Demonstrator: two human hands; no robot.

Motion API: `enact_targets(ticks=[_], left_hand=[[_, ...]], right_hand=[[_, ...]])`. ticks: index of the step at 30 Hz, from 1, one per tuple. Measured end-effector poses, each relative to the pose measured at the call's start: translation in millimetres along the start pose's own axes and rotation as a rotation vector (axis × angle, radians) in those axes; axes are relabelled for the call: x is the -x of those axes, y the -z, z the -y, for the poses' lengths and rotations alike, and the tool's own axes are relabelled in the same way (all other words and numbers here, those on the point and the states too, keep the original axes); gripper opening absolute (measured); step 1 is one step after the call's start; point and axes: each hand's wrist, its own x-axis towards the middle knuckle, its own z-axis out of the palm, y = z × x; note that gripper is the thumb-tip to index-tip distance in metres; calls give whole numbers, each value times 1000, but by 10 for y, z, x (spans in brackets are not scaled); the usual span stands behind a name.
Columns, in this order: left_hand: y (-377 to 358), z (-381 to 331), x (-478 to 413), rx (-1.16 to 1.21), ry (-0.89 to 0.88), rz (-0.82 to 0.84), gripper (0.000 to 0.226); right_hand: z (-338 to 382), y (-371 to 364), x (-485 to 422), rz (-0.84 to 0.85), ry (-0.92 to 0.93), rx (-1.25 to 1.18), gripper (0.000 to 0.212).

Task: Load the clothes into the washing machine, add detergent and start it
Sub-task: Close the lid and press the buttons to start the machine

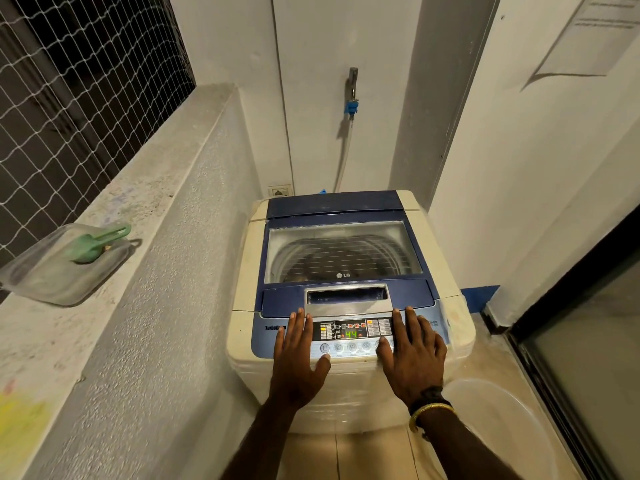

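A cream top-loading washing machine [349, 386] with a blue top stands ahead of me. Its glass lid [341, 251] is down, and the drum shows dimly through it. The control panel [351, 329] at the front is lit, with a green "44" on its display. My left hand [299, 355] lies flat on the panel's left side, fingers spread, thumb by the round buttons. My right hand [414, 353] lies flat on the panel's right side, thumb resting on the button row. Neither hand holds anything.
On the concrete ledge [149, 202] to the left sits a clear plastic tub [52, 278] with a green scoop [97, 242] in it. A translucent basin [502, 431] stands on the floor at right, beside a glass door [588, 358]. A tap with hose [351, 98] hangs on the back wall.
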Motion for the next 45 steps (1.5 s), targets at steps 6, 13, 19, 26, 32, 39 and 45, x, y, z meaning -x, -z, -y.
enact_targets(ticks=[6,13,19,26,32,39,45], left_hand=[[22,-14,5,8,-8,-10,85],[34,-18,5,15,-3,-1,85],[38,-24,18,24,-20,-23,83],[40,-22,22,21,-28,-21,83],[38,-25,20,24,-19,-20,84],[37,-28,15,17,-14,-21,84],[30,-14,17,13,-2,9,85]], right_hand=[[-4,-8,3,-3,1,-3,71],[1,-2,0,-3,1,-6,71],[-9,-10,4,-3,5,-5,70],[-12,-15,1,-7,13,-6,70],[-15,-18,2,-4,9,3,71],[-10,-24,0,-7,10,-2,71],[-6,-17,2,-11,-2,-13,70]])
